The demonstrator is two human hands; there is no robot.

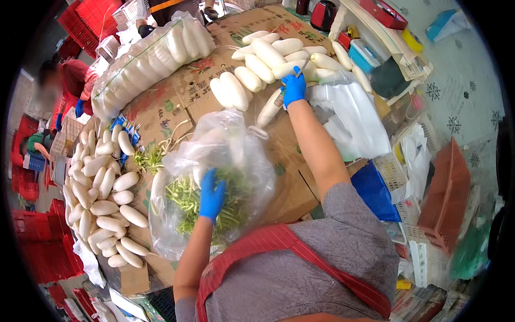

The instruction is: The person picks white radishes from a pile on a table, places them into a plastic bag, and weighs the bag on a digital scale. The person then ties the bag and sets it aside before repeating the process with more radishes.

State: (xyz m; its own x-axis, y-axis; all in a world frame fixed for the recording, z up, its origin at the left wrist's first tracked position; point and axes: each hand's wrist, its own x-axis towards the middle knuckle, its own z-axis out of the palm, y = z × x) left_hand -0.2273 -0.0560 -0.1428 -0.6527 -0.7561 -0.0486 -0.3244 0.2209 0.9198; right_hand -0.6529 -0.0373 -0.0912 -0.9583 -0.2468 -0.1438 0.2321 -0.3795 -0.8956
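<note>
My left hand, in a blue glove, lies among cut green leafy tops inside a large clear plastic bag, fingers slightly apart beside a white radish. My right hand, also blue-gloved, is closed on a knife-like tool. Just below and left of it lies a single white radish, close to a heap of white radishes at the back.
Radishes cover the cardboard-topped table's left side; bagged radishes lie behind. White plastic bags and crates are right. A person in red works at left; others are partly visible behind.
</note>
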